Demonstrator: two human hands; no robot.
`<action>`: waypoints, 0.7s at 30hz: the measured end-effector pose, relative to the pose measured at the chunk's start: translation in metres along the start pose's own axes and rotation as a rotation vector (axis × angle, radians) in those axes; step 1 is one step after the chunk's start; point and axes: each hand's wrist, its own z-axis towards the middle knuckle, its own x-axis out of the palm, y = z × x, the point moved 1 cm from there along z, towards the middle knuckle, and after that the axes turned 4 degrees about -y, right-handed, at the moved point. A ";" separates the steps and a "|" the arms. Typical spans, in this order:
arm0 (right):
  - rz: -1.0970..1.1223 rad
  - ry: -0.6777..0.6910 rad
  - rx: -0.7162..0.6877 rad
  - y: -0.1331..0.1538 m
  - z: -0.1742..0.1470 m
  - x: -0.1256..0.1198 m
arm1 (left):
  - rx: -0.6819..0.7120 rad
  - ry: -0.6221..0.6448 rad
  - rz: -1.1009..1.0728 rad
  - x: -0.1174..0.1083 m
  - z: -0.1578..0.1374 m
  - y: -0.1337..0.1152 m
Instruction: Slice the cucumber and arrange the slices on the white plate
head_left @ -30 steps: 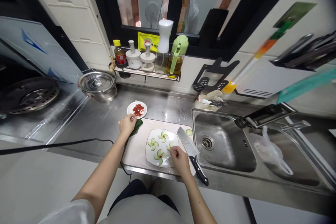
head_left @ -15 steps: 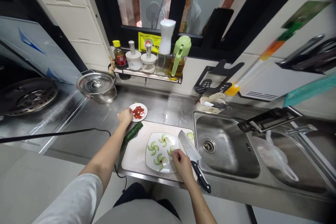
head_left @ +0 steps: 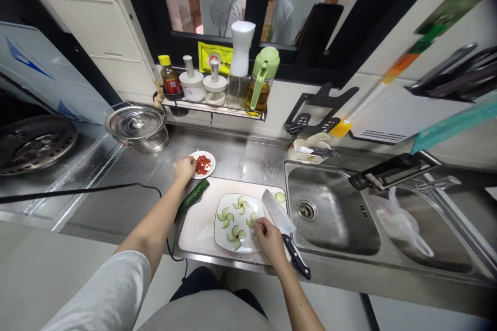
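Note:
My left hand (head_left: 185, 169) is closed at the left rim of a small white plate (head_left: 211, 171), its fingertips close to the small red pieces (head_left: 202, 164) on it. What the fingertips pinch, if anything, is too small to make out. My right hand (head_left: 270, 239) is pinched at the right side of a larger squarish white plate (head_left: 224, 236), beside a cucumber slice (head_left: 250, 221). Its fingertips hide what they hold, if anything. Thin cucumber slices (head_left: 236, 238) lie there in pinwheel shapes, some with red centres. Under that plate is a pale cutting board (head_left: 190, 232).
A cleaver (head_left: 277, 212) lies on the board's right side, its black handle over the edge. A cucumber piece (head_left: 193, 199) rests at the board's left. The sink (head_left: 334, 217) is to the right, a lidded pot (head_left: 137, 129) back left, a condiment rack (head_left: 217, 106) behind.
The view has shifted slightly, so everything sits a little higher and further left. Both hands keep nearly the same places at the two plates.

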 end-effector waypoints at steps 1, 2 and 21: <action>0.002 0.000 0.000 0.000 0.000 0.001 | -0.025 -0.004 -0.046 -0.002 -0.002 -0.001; 0.004 0.000 0.000 0.001 0.000 0.001 | -0.044 -0.009 -0.099 -0.004 -0.005 -0.002; -0.003 0.018 -0.188 0.060 0.021 0.004 | 0.398 0.186 -0.598 -0.019 -0.149 -0.031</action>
